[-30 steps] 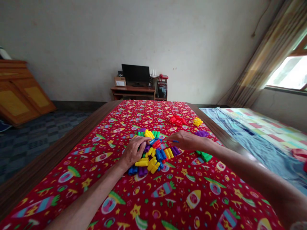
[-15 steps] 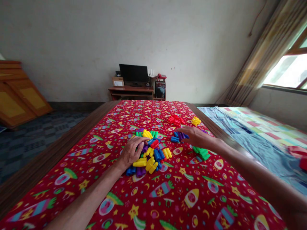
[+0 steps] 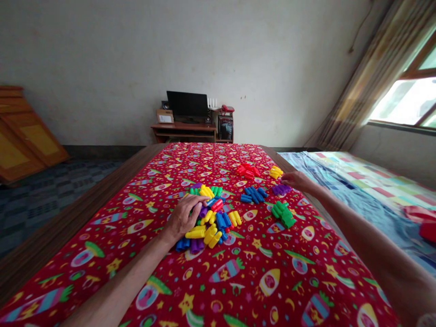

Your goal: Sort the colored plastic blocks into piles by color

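A mixed pile of plastic toy pieces (image 3: 213, 218) in yellow, blue, purple, green and red lies mid-table on the red rocket-print cloth (image 3: 238, 272). My left hand (image 3: 182, 219) rests on the pile's left side, fingers bent over purple and yellow pieces. My right hand (image 3: 297, 180) reaches far right, fingers curled together just beside a small purple group (image 3: 281, 189); what it holds, if anything, is hidden. Sorted groups lie around it: blue (image 3: 252, 195), green (image 3: 282, 213), red (image 3: 248, 170), yellow (image 3: 275, 172).
The wooden table edge (image 3: 68, 222) shows bare on the left. A bed with a patterned sheet (image 3: 371, 186) runs along the right. Far back stand a low desk with a monitor (image 3: 187, 106), a wooden cabinet (image 3: 23, 141) at left, and a curtained window (image 3: 405, 102).
My right hand left the mixed pile, passed over the blue group, and now sits further right and back at the purple group. The left hand stayed on the pile. The camera shifted slightly.
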Demonstrator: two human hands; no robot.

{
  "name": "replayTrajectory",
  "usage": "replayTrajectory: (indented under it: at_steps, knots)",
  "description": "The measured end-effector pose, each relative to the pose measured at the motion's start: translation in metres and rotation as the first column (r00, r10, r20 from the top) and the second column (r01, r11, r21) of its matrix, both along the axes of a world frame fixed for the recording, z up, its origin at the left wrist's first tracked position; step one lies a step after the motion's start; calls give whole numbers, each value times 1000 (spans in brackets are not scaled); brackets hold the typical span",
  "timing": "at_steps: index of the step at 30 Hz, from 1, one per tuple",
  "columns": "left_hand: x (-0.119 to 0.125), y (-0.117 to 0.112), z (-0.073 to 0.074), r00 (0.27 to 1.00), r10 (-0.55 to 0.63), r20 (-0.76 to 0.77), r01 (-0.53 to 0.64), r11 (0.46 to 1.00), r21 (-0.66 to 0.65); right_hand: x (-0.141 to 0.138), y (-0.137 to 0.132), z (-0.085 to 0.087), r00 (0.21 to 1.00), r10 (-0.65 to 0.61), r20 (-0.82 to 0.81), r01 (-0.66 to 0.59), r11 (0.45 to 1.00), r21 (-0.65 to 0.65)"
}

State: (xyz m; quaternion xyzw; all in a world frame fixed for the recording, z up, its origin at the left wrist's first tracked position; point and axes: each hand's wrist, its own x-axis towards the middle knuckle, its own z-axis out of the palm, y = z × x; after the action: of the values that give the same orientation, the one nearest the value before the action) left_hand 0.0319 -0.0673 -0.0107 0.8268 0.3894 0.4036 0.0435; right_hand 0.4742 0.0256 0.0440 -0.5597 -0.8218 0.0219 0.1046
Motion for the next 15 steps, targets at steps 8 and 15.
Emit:
replayTrajectory:
  at_steps: [8,15]
  knots:
    - [1,0,0,1000,-4,3,4,1000,-1,3,7,-12,986,115,-123,-114,993,15]
    - [1,-3,5,1000,7,-16,-7,1000,-15,-1,16,-21,975,194,-108,-198,980,-28]
